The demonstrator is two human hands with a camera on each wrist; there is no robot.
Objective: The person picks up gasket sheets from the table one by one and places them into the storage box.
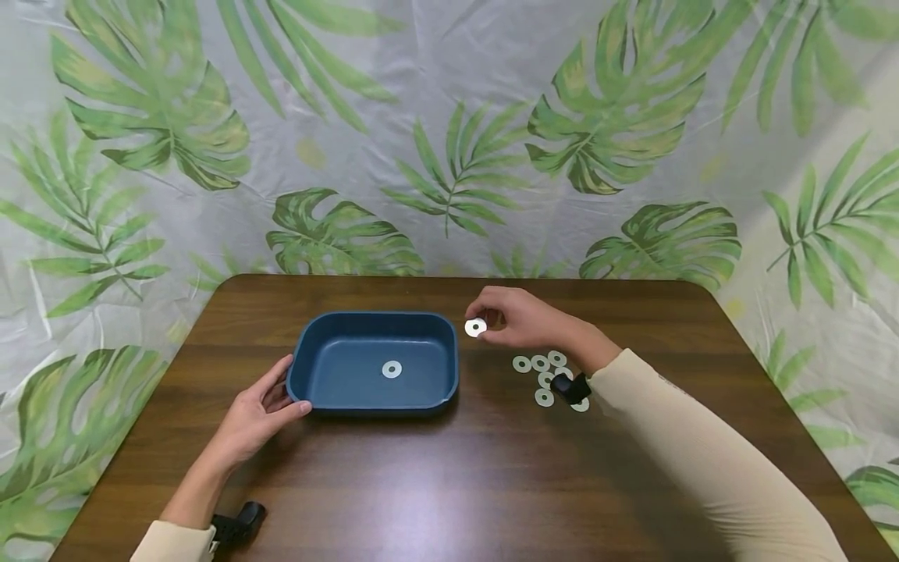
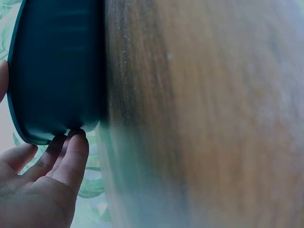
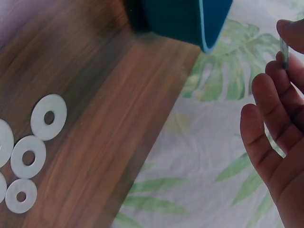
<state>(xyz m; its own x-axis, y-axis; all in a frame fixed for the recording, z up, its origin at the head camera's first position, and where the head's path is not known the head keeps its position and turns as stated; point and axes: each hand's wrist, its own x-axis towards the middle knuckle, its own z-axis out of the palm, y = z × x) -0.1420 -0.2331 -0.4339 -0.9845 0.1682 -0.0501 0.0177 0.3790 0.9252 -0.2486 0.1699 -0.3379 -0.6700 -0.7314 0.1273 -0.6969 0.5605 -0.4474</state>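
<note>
My right hand [image 1: 516, 318] pinches a flat metal washer [image 1: 475, 327] between thumb and fingertips. It is above the table, just right of the blue tray [image 1: 372, 409]. In the right wrist view the pinched washer [image 3: 284, 53] shows edge-on, the other fingers loosely bent. Inside the tray, on its floor, lies one washer [image 1: 392, 362]. At the tray's near left corner my left hand [image 1: 254, 414] grips it, thumb over the front rim. Fingertips [image 2: 76, 137] meet the outer side wall in the left wrist view. Several loose washers [image 1: 540, 363] lie beneath my right wrist, partly hidden by it.
The brown wooden table [image 1: 414, 484] has rounded far corners. Behind it hangs a pale cloth [image 1: 449, 179] printed with green leaves. A black wrist camera [image 1: 570, 387] sits on the right wrist, and another black camera [image 1: 239, 524] on the left.
</note>
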